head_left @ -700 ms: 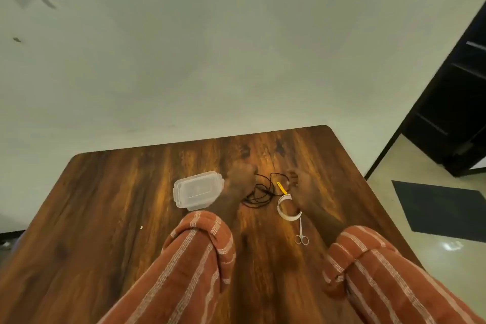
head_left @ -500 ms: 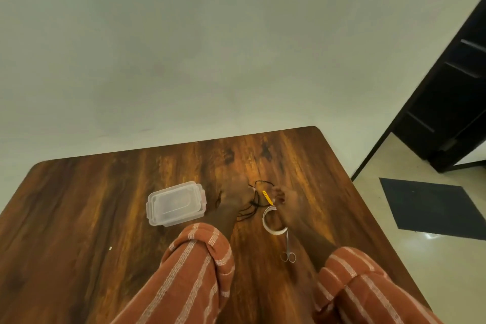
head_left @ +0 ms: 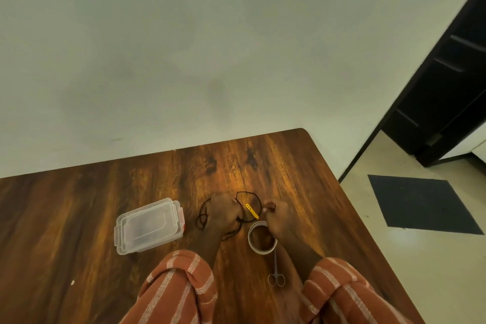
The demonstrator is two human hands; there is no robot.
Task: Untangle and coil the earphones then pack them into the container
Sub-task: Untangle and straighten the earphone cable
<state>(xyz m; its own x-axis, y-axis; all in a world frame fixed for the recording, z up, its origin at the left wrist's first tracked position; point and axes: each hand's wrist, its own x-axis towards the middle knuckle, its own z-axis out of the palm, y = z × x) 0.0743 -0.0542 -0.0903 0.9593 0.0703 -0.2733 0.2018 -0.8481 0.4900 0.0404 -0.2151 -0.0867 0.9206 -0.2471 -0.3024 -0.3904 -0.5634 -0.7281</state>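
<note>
Black earphones (head_left: 246, 196) lie in a loose tangle on the wooden table (head_left: 79, 218), with loops to both sides of my left hand (head_left: 222, 212). That hand rests on the tangle with its fingers closed over the cable. My right hand (head_left: 276, 216) pinches one end of the cable just right of the loop. A clear plastic container (head_left: 148, 226) with its lid on sits to the left of my left hand. A small yellow tie (head_left: 252, 210) lies between my hands.
A roll of tape (head_left: 261, 238) stands just in front of my right hand, and small scissors (head_left: 276, 275) lie nearer to me. The table's right edge runs close by, with the floor, a dark mat (head_left: 420, 204) and a black door beyond.
The view has shifted, so the table sits lower and further left. My hands have stayed on the earphones, and more of the cable shows left of my left hand.
</note>
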